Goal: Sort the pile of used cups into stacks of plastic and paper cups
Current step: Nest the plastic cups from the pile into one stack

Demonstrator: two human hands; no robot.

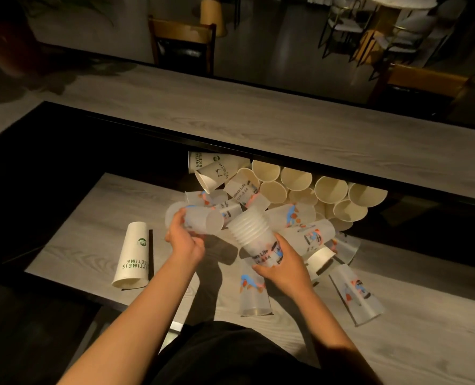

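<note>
Hidden: the heap of tan-lined paper cups [300, 187] beyond the right hand runs under a dark ledge, so its far cups are cut off; printing on the loose cups is partly unreadable.
Left hand [185, 240]: fingers curled round a single frosted plastic cup [197, 219] lying sideways.
Right hand [282, 266]: gripping the nested stack of frosted plastic cups [254, 232], tilted toward the left hand.
Left of left hand: white paper cup with green print [135, 255], on its side on the pale wood-grain counter [397, 343].

The paper cup [134, 255] at 9 o'clock says "ANYTIME IS NICETIME" upside down, and the plastic stack [254, 237] reads "Life".
</note>
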